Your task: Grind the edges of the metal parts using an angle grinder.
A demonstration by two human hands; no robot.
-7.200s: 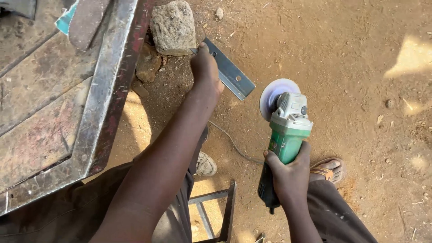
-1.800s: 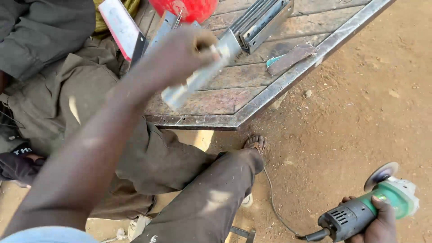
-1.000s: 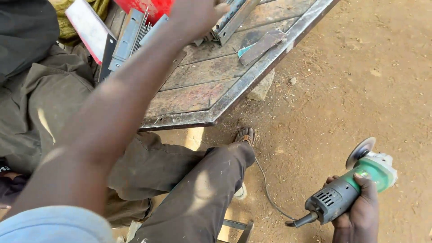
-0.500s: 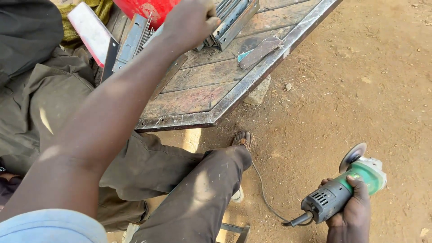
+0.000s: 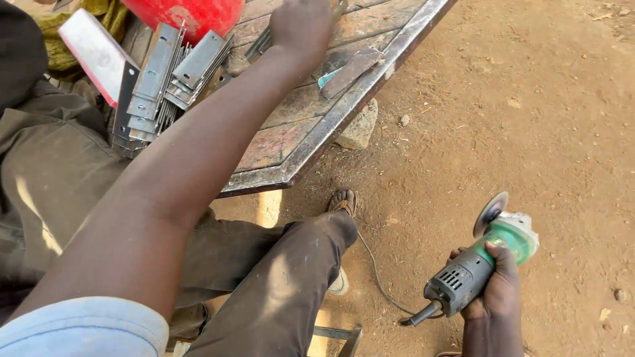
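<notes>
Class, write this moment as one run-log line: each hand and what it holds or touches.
left hand: reaching over metal table, contents hidden | right hand: gripping angle grinder above dirt ground

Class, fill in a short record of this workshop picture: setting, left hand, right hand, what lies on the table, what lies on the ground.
Setting: bare dirt ground beside a rusty metal table
Left hand: stretched over the table top; what it grips is hidden
Right hand: holds a green and grey angle grinder, disc up, over the dirt
On table: stack of flat metal plates, red container, single metal strip
On ground: stone under the table edge, grinder cable
</notes>
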